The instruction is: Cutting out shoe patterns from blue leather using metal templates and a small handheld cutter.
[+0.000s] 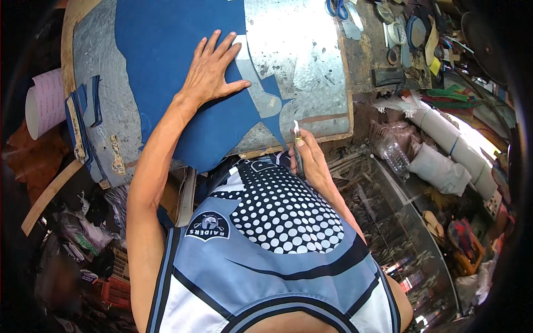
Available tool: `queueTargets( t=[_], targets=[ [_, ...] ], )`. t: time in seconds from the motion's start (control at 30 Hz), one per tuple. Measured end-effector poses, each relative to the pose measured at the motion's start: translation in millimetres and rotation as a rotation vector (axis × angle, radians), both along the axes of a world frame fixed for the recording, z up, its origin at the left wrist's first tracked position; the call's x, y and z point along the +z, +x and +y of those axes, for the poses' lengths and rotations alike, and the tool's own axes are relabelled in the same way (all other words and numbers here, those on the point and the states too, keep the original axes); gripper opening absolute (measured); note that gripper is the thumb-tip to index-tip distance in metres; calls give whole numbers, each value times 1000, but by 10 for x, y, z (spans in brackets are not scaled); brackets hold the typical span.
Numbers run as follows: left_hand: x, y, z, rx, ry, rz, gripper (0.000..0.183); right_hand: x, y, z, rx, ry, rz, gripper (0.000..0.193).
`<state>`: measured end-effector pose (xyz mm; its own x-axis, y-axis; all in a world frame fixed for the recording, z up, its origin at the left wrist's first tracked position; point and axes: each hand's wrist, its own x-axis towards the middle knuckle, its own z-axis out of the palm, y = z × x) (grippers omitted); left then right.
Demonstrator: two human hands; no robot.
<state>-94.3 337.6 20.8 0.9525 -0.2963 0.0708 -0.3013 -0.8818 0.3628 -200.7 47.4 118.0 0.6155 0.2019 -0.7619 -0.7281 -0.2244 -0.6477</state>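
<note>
My left hand lies flat with fingers spread on a large blue sheet, which looks like leather. Its fingertips reach the edge of a narrow grey curved template resting on the sheet. The sheet hangs over the near edge of a metal-topped board, and its right side has a jagged cut outline. Held upright in my closed right hand is a knife with a short bright blade and brass-coloured collar. It is near the board's front edge, apart from the template.
Blue-handled scissors, tape rolls and a dark block lie at the far right. Stacked template pieces stand at the board's left, near a white roll. Long wrapped rolls and a plastic bottle are on the right.
</note>
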Motion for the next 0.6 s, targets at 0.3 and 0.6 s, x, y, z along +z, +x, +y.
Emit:
queueTargets(
  t=[0.3,0.6],
  targets=[
    [289,285,-55,-358,12,-121,47,70,368,430,680,-345,-645,42],
    [688,1486,-425,-230,66,1195,115,-493,1251,1412,492,-545,-979,29]
  ],
)
